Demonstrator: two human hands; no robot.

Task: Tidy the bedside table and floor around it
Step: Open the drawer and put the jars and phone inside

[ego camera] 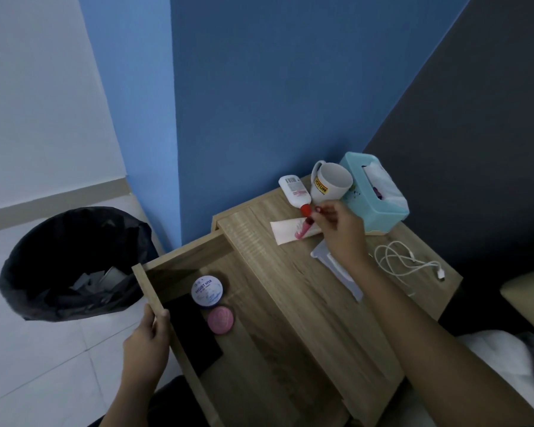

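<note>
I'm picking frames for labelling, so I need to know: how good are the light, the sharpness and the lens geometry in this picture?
Head view: dim, with a bluish cast and no glare; the inside of the drawer lies partly in deep shadow; print on the mug and the jar reads clearly; the right hand looks slightly soft; wide-angle bending makes the edges of the wall lean outward.

Wooden table [305, 303], drawer [185, 252] open with white jar [207, 291] and pink jar [220, 319], on top lying bottle [293, 191], mug [329, 183], tube [287, 231], tissue box [379, 211], coiled cable [404, 260]
</note>
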